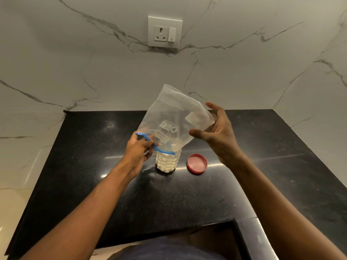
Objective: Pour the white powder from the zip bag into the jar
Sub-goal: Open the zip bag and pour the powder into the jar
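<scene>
A clear zip bag (171, 117) with a blue zip strip is held upside down, its mouth over the open jar (167, 162). The jar is clear and dimpled, stands on the black counter, and holds white powder nearly to its top. A small clump of powder sits low in the bag by the mouth. My left hand (138, 149) pinches the blue zip edge at the bag's mouth, left of the jar. My right hand (216, 128) is beside the bag's raised bottom corner with fingers spread, touching it lightly or just off it.
A red jar lid (197, 163) lies upside down on the black counter (262, 166), right of the jar. Marble walls close the back and both sides, with a wall socket (164, 32) above. The counter's front edge steps back at lower right.
</scene>
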A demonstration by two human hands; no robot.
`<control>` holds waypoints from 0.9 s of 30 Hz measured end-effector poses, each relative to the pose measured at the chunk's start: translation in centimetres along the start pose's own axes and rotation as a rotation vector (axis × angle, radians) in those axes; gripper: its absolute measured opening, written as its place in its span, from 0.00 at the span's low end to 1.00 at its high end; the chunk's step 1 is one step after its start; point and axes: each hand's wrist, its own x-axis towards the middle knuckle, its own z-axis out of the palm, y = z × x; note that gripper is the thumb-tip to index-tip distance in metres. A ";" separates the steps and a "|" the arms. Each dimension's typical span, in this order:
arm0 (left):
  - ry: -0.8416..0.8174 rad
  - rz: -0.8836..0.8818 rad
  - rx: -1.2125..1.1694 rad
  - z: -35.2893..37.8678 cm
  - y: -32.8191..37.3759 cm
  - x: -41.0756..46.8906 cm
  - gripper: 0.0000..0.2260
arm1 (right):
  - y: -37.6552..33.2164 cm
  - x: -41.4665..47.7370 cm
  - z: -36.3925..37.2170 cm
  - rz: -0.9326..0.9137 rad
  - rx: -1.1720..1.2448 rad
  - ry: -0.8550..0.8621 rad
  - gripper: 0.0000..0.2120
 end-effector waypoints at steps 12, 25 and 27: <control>0.005 -0.002 -0.080 0.3 0.0 -1.2 0.16 | 4.5 -0.5 2.3 0.033 -0.095 -0.049 0.29; -0.044 0.021 -0.035 1.3 0.1 -1.9 0.20 | 5.4 0.1 3.3 -0.028 -0.106 0.010 0.18; -0.033 0.008 -0.049 1.2 0.1 -1.8 0.19 | 5.4 0.4 3.0 -0.026 -0.086 -0.008 0.19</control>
